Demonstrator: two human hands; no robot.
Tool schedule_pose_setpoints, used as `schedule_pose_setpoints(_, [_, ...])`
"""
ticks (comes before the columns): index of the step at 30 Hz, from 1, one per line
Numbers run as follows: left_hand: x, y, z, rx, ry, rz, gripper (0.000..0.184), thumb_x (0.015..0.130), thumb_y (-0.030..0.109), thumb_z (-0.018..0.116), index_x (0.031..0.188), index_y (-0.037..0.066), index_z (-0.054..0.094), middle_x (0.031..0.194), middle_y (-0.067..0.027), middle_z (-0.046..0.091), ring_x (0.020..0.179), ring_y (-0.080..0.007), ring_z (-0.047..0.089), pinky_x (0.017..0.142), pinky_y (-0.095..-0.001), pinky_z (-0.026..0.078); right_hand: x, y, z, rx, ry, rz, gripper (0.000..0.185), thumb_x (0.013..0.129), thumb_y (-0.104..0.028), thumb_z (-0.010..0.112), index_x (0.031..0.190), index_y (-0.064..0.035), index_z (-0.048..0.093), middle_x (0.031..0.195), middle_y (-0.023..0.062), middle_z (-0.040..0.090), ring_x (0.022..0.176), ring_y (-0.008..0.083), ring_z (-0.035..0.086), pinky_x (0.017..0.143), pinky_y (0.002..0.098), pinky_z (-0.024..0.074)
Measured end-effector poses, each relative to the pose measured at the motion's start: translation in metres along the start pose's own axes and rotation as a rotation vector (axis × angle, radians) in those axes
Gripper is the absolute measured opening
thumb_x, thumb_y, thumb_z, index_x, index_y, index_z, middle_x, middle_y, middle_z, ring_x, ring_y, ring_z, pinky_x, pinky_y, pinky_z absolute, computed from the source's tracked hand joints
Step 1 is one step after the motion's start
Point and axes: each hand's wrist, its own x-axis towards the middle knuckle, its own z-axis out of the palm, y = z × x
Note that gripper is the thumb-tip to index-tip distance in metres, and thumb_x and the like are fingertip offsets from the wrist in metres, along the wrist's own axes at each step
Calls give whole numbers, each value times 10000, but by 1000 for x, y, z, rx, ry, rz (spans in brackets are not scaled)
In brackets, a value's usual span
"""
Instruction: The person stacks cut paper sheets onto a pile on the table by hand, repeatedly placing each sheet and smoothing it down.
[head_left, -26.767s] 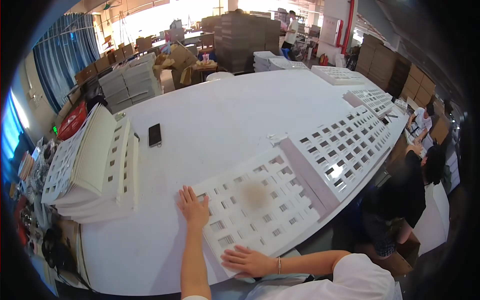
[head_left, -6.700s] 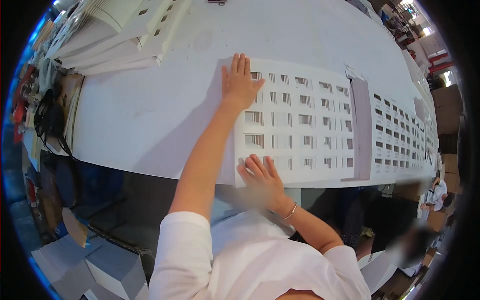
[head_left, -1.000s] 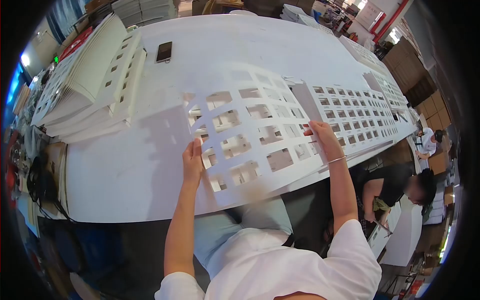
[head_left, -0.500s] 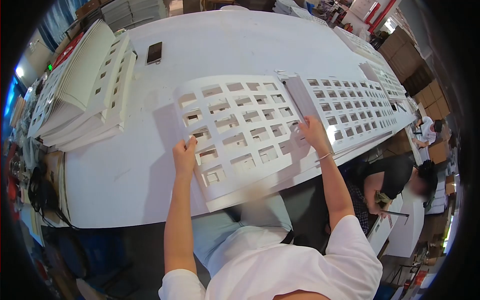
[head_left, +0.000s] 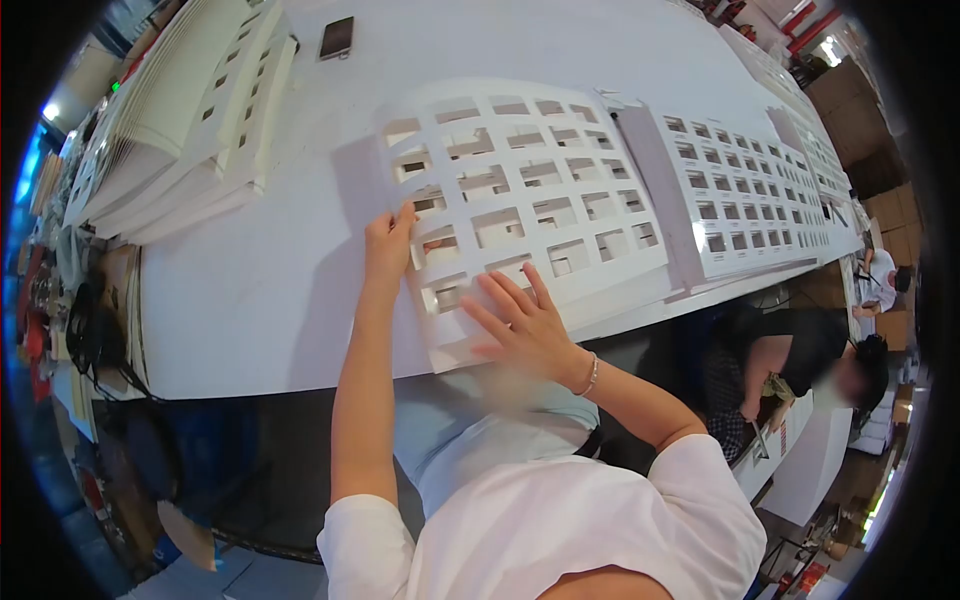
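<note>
A white sheet with rows of rectangular cut-outs (head_left: 518, 200) lies on the white table in front of me, on top of similar sheets partly seen through its openings. My left hand (head_left: 390, 245) pinches its left edge, thumb on top and the fingers mostly hidden. My right hand (head_left: 528, 325) is open with its fingers spread over the sheet's near edge; whether it presses on the surface, I cannot tell. A bracelet (head_left: 592, 374) circles the right wrist.
Tall bent stacks of white sheets (head_left: 165, 130) stand at the left. A phone (head_left: 337, 38) lies toward the back. Another sheet with smaller windows (head_left: 690, 205) lies to the right. Beyond the table's near right edge, a person in a dark top (head_left: 800, 345) bends over a white surface.
My right hand has left the sheet's right edge and moved left and nearer, with its fingers now spread. The left hand stays on the left edge. The view has shifted.
</note>
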Motion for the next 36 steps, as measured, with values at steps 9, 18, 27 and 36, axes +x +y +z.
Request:
schedule_pose_setpoints(9, [10, -1, -4, -185, -159, -18, 521, 1041, 467, 473, 1008, -35, 608, 840, -172, 700, 670, -227, 707, 619, -337, 560, 2, -5, 34, 23, 67, 79, 753, 783, -461, 748, 1428, -147, 516, 1419, 129, 501, 1382, 301, 413, 1192, 607, 174])
schedule_pose_setpoints(18, [4, 6, -4, -217, -189, -87, 589, 1059, 515, 382, 1108, -29, 601, 804, -169, 713, 608, -232, 711, 541, -332, 565, 30, -20, 26, -49, 47, -23, 777, 741, -479, 761, 1394, -125, 533, 1229, 87, 633, 1378, 285, 408, 1185, 644, 172])
schedule_pose_setpoints(27, [0, 6, -10, -157, -227, -41, 914, 950, 793, 200, 993, -21, 611, 896, -237, 730, 815, -277, 751, 717, -338, 598, 44, 18, -22, 276, 559, 150, 521, 848, -348, 624, 1261, -32, 595, 1204, 120, 659, 1161, 294, 603, 1156, 580, 267])
schedule_pose_setpoints(36, [0, 6, -12, -213, -244, -57, 976, 914, 840, 171, 1004, -33, 599, 952, -255, 723, 884, -298, 746, 774, -347, 592, -2, 32, -88, 64, 394, 47, 650, 1039, -561, 331, 1187, -7, 638, 1039, 92, 718, 962, 245, 690, 1079, 546, 386])
